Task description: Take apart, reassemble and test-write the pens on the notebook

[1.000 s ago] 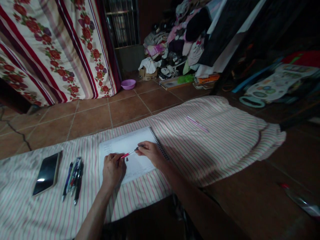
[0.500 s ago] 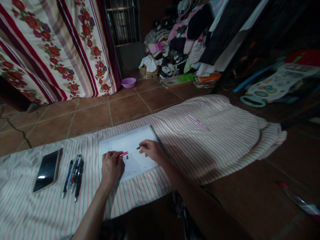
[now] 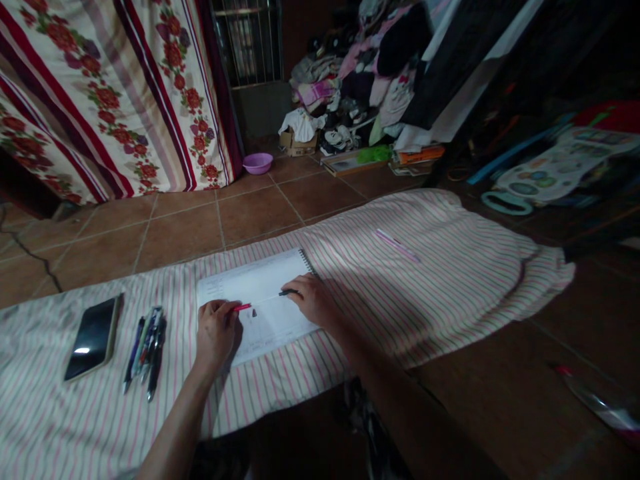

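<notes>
A spiral notebook point(image 3: 260, 280) lies open on a pink-striped cloth point(image 3: 440, 280) spread over the floor. My left hand point(image 3: 215, 332) rests on the notebook's near left part, its fingers pinched on the red barrel of a pen point(image 3: 243, 307). My right hand point(image 3: 316, 301) lies at the notebook's right edge, closed on the pen's black end piece point(image 3: 288, 292). A thin pale rod seems to run between the two parts. Between my hands a small dark bit point(image 3: 254, 313) sits on the page.
To the left on the cloth are a bundle of several pens point(image 3: 146, 350) and a dark phone point(image 3: 93, 337). A pink pen point(image 3: 397, 245) lies further right. Behind are tiled floor, a purple bowl point(image 3: 257, 163), a flowered curtain point(image 3: 110, 93) and piled clothes point(image 3: 360, 80).
My hands have drawn apart. The black end piece in my right hand has moved right, away from the red barrel in my left, widening the gap between them.
</notes>
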A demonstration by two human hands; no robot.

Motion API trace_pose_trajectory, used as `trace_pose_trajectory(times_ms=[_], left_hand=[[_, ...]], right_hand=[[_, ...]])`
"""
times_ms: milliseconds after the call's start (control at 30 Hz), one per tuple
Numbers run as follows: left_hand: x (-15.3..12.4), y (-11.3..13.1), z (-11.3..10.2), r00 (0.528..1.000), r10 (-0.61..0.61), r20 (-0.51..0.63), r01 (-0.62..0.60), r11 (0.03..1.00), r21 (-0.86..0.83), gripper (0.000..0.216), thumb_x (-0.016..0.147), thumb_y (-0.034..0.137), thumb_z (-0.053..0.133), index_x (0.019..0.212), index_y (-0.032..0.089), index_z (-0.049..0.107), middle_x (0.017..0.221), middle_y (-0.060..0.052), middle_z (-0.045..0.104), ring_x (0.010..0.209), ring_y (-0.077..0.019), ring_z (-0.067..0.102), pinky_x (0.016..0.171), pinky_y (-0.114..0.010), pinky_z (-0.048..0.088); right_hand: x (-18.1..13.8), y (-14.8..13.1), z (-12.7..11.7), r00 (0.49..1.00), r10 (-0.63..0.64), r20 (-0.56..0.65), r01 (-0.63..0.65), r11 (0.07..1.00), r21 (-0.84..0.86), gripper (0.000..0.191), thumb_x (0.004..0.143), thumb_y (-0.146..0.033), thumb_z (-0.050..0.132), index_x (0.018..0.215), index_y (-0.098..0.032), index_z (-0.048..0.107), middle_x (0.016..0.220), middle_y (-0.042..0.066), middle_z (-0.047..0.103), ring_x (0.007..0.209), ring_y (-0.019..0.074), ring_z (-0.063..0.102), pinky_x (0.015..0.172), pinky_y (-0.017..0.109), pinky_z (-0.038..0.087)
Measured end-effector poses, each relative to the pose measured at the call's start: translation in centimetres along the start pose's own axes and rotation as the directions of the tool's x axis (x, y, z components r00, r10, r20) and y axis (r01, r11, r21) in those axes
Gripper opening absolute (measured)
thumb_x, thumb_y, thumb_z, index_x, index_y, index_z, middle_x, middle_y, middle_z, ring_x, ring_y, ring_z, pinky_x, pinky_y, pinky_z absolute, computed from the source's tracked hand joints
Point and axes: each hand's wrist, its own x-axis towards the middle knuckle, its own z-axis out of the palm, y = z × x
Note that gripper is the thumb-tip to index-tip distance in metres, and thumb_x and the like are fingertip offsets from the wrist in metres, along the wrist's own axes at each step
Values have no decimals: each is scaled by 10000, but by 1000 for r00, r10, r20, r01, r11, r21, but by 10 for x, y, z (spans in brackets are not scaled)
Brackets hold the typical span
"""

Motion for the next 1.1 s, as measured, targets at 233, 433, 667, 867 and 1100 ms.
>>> trace_pose_trajectory(times_ms=[233,433,667,867,1100], left_hand=[[0,-1,-2,1000,-5,-19,5,1000,-3,241,788,245,492,903,196,699,884,-85,631,884,-237,521,842,-405,434],[-1,2,-5,1000,-18,-23,18,1000,-1,234,782,229,505,906,198,700,885,-87,629,878,-237,518,829,-388,438],[-1,6,-8,997,-28,-69,27,1000,-9,254,798,257,470,919,205,688,901,-88,628,905,-241,523,828,-391,438],[1,13,-7,998,4,-63,-5,1000,-17,281,813,254,419,914,164,665,900,-100,630,911,-245,512,831,-376,435],[7,32,-4,999,47,-16,-47,999,-17,284,822,255,404,957,157,634,837,-91,601,830,-229,527,761,-356,451]], right_hand=[[-3,2,1,999,-25,-31,24,1000,-16,171,753,-91,615,895,-168,673,870,46,672,869,188,547,821,312,423],[-4,-2,-3,1000,-14,-27,13,999,-39,168,773,-105,597,904,-178,674,869,57,651,897,197,526,827,329,429],[-4,2,0,1000,0,-14,0,999,-46,245,762,-96,605,987,-181,650,899,69,645,917,208,517,832,347,428],[-5,2,-7,1000,-1,-1,1,1000,-30,236,731,-72,635,960,-129,642,947,88,636,941,202,526,866,338,421],[-4,0,-11,1000,18,-2,-18,1000,-1,180,755,-54,587,886,-156,657,928,69,634,910,187,549,839,325,430]])
